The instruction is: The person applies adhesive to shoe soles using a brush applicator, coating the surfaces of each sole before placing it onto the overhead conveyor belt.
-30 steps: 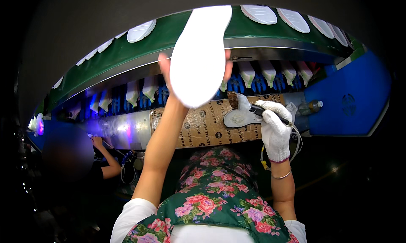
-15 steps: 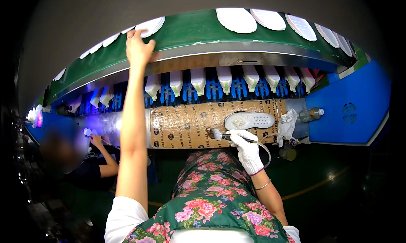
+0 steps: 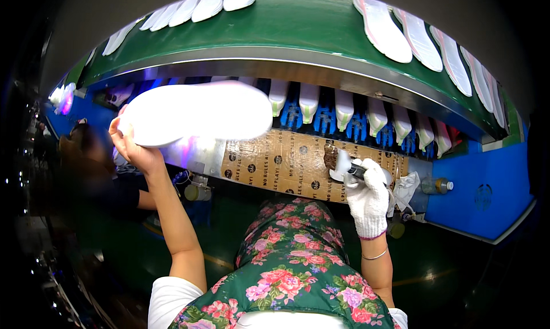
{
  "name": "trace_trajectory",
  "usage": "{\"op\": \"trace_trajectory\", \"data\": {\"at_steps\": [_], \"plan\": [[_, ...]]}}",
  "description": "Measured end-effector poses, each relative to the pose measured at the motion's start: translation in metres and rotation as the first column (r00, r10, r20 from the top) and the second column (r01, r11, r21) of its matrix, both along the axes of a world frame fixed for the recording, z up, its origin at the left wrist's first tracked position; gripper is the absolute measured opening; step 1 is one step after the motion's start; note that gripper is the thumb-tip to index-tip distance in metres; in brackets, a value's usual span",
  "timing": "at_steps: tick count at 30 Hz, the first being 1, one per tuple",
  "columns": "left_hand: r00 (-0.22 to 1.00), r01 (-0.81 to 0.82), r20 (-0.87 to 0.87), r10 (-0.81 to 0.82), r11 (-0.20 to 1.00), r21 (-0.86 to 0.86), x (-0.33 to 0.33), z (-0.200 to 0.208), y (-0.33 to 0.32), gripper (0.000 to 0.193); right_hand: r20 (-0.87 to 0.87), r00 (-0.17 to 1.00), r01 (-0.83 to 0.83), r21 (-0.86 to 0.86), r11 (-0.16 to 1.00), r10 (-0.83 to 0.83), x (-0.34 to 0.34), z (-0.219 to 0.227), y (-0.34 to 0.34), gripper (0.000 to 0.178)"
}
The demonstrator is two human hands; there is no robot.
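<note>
My bare left hand [image 3: 136,143] grips one end of a large white shoe sole [image 3: 197,112], raised above the bench and slightly blurred. In my right hand [image 3: 369,194], which wears a white knitted glove with a purple cuff, is a brush [image 3: 356,170] with a black handle. Its dark brown bristles point up and left over the brown patterned covering [image 3: 286,165] of the bench. Behind the glove and brush lies a grey sole [image 3: 388,176], mostly hidden, with only small parts of its edge showing.
Beyond the bench, white shoes [image 3: 344,108] hang in a row between blue holders [image 3: 324,118]. A green conveyor belt [image 3: 303,28] carries several white soles [image 3: 382,31]. On the right are a crumpled white cloth [image 3: 405,187], a bottle [image 3: 436,185] and a blue panel [image 3: 484,183]. Another person sits at the left.
My left hand has come back from the conveyor belt with a white sole in its grip. My right hand has lifted the brush, turning its bristles upward near the grey sole.
</note>
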State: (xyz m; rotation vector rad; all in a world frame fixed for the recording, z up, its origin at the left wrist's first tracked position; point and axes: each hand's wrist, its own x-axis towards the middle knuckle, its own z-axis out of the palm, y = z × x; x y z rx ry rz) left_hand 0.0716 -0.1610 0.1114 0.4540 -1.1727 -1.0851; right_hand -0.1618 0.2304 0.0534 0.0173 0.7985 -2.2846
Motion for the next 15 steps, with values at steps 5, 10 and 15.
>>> {"op": "trace_trajectory", "data": {"at_steps": [5,10,15], "plan": [[0.867,0.348,0.222,-0.446,0.861,0.371,-0.023,-0.043,0.061,0.034,-0.349,0.908,-0.176,0.190,0.966,0.234,0.023,0.053,-0.032,0.023],[0.677,0.535,-0.269,-0.685,0.207,0.819,-0.062,-0.100,0.142,0.050,-0.593,0.688,-0.185,0.413,0.892,0.418,0.043,0.062,-0.065,0.023],[0.336,0.753,-0.641,-0.690,-0.211,0.623,-0.036,-0.123,0.201,0.109,-0.784,0.528,0.026,0.401,0.916,0.328,0.033,0.053,-0.070,0.020]]}}
